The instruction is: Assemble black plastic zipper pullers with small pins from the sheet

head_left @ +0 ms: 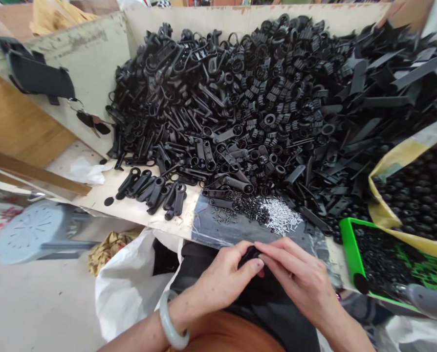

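Note:
My left hand (228, 274) is closed round a small black plastic part (251, 253), mostly hidden by the fingers. Against the same part, the fingertips of my right hand (301, 274) are pinched together; whether they hold a smaller piece I cannot make out. Both hands meet over my lap, just in front of the table edge. Beyond them on a dark mat (211, 227) lie a heap of silver pins (282, 215) and a scatter of tiny black pieces (250, 205). Left of the mat, several black lever-like parts (154, 190) lie in a row.
A large heap of black plastic parts (218, 107) fills the walled table. At right are a green tray (346, 244) of small black pieces, a grey-handled tool (431, 298) and a yellow-edged bag (380, 195) of black balls. A blue stool (35, 230) stands left; a white sack (123, 288) hangs nearby.

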`<state>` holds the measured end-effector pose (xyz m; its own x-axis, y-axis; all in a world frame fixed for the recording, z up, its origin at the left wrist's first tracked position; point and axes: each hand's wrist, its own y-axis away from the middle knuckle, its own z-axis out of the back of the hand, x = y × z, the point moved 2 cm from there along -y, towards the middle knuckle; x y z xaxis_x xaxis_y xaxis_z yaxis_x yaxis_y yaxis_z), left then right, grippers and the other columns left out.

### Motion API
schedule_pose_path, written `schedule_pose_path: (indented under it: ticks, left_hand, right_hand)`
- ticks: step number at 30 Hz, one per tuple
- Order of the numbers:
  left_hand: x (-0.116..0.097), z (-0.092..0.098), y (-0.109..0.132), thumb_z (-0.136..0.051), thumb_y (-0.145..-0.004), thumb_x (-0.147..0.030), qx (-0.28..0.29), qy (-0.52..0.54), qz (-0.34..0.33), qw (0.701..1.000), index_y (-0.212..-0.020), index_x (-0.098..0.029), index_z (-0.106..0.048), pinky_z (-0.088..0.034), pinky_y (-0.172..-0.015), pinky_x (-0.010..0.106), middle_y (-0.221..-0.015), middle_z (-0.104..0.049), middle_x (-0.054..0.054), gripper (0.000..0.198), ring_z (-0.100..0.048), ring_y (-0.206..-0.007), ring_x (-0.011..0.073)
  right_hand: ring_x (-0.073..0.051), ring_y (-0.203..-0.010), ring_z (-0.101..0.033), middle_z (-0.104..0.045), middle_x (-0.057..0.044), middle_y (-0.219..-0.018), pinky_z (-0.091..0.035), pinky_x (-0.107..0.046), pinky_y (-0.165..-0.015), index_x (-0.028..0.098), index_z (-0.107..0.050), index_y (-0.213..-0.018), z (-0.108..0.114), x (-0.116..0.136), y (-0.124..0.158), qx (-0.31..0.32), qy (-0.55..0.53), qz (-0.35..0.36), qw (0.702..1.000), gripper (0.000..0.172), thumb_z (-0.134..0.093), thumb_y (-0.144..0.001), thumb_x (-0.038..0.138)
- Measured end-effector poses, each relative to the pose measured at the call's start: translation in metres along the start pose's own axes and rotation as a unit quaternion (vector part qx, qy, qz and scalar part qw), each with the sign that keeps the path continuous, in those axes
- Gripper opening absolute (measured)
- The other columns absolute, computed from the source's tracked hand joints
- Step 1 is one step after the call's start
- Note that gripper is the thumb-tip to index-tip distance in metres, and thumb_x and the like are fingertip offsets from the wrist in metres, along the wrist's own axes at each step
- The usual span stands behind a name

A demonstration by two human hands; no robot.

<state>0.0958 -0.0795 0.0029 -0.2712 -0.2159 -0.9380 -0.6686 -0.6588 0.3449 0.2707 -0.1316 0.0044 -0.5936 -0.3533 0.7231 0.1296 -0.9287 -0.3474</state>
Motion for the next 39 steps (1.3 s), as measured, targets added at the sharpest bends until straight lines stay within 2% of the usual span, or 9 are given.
schedule_pose_path:
  ticks: [5,8,14,18,20,22,26,32,39]
  left_hand:
    - [-0.001,0.0,0.008,-0.042,-0.106,-0.03,0.035,-0.101,-0.053,0.993,-0.119,-0.019,-0.065,-0.048,-0.09,0.032,-0.096,-0.074,0.004,0.029,-0.067,-0.09,0.0181]
    - [-0.004,0.0,0.016,-0.043,-0.106,-0.029,0.036,-0.104,-0.069,0.992,-0.124,-0.021,-0.064,-0.049,-0.084,0.029,-0.091,-0.072,0.002,0.029,-0.065,-0.083,0.0162]
    - [-0.011,0.008,0.028,-0.048,-0.103,-0.024,-0.034,-0.148,-0.147,0.977,-0.135,-0.026,-0.06,-0.046,-0.104,0.034,-0.125,-0.069,0.005,0.034,-0.062,-0.116,0.0196]
    - [0.009,0.02,0.021,-0.059,-0.093,-0.019,-0.096,-0.117,-0.067,0.986,-0.132,-0.024,-0.056,-0.049,-0.097,0.038,-0.114,-0.069,0.006,0.039,-0.063,-0.106,0.0213]
    - [0.022,0.024,0.017,-0.064,-0.089,-0.022,-0.106,0.003,0.014,0.994,-0.124,-0.021,-0.053,-0.052,-0.081,0.034,-0.093,-0.069,0.002,0.037,-0.065,-0.084,0.0178]
    - [0.03,0.025,0.014,-0.066,-0.087,-0.029,-0.066,0.12,0.076,0.988,-0.115,-0.019,-0.05,-0.05,-0.068,0.029,-0.078,-0.066,-0.001,0.033,-0.062,-0.068,0.0145]
    - [0.027,0.025,0.016,-0.067,-0.086,-0.039,0.002,0.218,0.109,0.97,-0.104,-0.017,-0.051,-0.044,-0.055,0.023,-0.071,-0.068,0.0,0.032,-0.062,-0.055,0.0108]
    - [0.021,0.024,0.021,-0.068,-0.084,-0.038,-0.037,0.223,0.139,0.964,-0.099,-0.02,-0.048,-0.02,-0.041,0.02,-0.065,-0.063,-0.005,0.031,-0.046,-0.041,0.0043]
    - [0.022,0.022,0.02,-0.07,-0.08,-0.036,-0.04,0.268,0.184,0.945,-0.109,-0.02,-0.047,-0.021,-0.041,0.018,-0.065,-0.064,-0.006,0.041,-0.048,-0.042,0.0051]
  right_hand:
    - [-0.01,-0.058,-0.059,-0.066,0.001,-0.077,-0.053,-0.019,-0.055,0.026,-0.074,-0.121,-0.001,-0.004,0.009,-0.013,-0.074,-0.113,0.991,0.027,-0.069,-0.095,0.023]
    - [-0.011,-0.054,-0.057,-0.066,0.002,-0.07,-0.05,-0.019,-0.051,0.026,-0.077,-0.115,-0.006,-0.009,0.016,-0.027,-0.164,-0.214,0.963,0.028,-0.077,-0.089,0.036]
    - [-0.013,-0.06,-0.059,-0.076,-0.005,-0.083,-0.052,-0.024,-0.056,0.022,-0.08,-0.103,-0.031,-0.001,0.014,-0.062,-0.321,-0.318,0.89,0.037,-0.079,-0.083,0.053]
    - [-0.012,-0.056,-0.058,-0.075,-0.004,-0.079,-0.051,-0.024,-0.052,0.021,-0.08,-0.11,-0.052,-0.002,0.001,-0.05,-0.353,-0.374,0.856,0.044,-0.081,-0.081,0.054]
    - [-0.016,-0.063,-0.064,-0.075,-0.005,-0.078,-0.055,-0.026,-0.058,0.02,-0.081,-0.111,-0.058,-0.008,-0.007,-0.024,-0.354,-0.37,0.859,0.046,-0.079,-0.082,0.056]
    - [-0.019,-0.075,-0.069,-0.077,-0.007,-0.084,-0.058,-0.03,-0.068,0.021,-0.082,-0.106,-0.058,-0.014,-0.014,-0.008,-0.324,-0.332,0.886,0.04,-0.075,-0.086,0.055]
    - [-0.021,-0.091,-0.069,-0.074,-0.009,-0.101,-0.055,-0.03,-0.076,0.023,-0.084,-0.099,-0.054,-0.02,-0.025,0.005,-0.212,-0.232,0.949,0.031,-0.068,-0.093,0.049]
    - [-0.019,-0.081,-0.067,-0.072,-0.006,-0.088,-0.052,-0.03,-0.073,0.022,-0.082,-0.105,-0.06,-0.023,-0.024,0.063,-0.203,-0.239,0.947,0.034,-0.06,-0.097,0.048]
    - [-0.017,-0.079,-0.064,-0.07,-0.004,-0.089,-0.051,-0.029,-0.07,0.022,-0.079,-0.116,-0.055,-0.021,-0.024,0.109,-0.205,-0.225,0.946,0.038,-0.061,-0.096,0.05]
